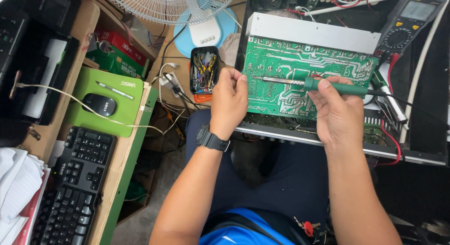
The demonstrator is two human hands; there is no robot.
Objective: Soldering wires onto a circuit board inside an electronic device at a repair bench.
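Observation:
A green circuit board (300, 62) stands tilted up out of an open metal chassis (328, 144) in front of my knees. My right hand (335, 111) grips a soldering iron (328, 87) by its green handle, the metal tip pointing left onto the board near my left hand. My left hand (228, 100) is closed at the board's left edge, fingertips pinched together against it; whether something thin is held there I cannot tell. A black watch (212, 139) sits on my left wrist.
A multimeter (407, 23) with red and black leads lies at the back right. A black box of small tools (204, 69) and a fan base (206, 31) stand at the back. To the left are a desk with a keyboard (77, 184), a mouse (99, 104) and a green pad.

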